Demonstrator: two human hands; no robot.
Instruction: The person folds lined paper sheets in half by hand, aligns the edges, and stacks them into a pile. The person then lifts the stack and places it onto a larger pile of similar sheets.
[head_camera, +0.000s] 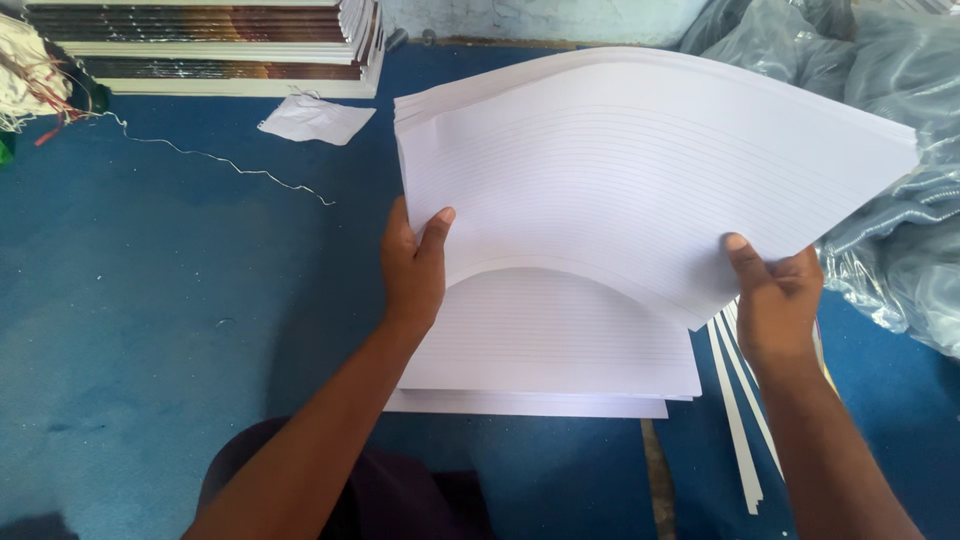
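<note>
I hold a thick sheaf of white ruled paper sheets (640, 170) lifted and bowed upward over the blue floor. My left hand (413, 265) grips its near left edge, thumb on top. My right hand (775, 295) pinches the near right corner. Under the arch of the sheaf lies a flat stack of the same ruled paper (550, 350) on the blue surface, between my two hands.
A pile of bound books (210, 45) stands at the back left. A crumpled paper scrap (315, 118) and a loose white thread (230, 160) lie near it. Clear plastic wrapping (890, 200) bulks at the right. Narrow white paper strips (740, 410) lie beside my right forearm.
</note>
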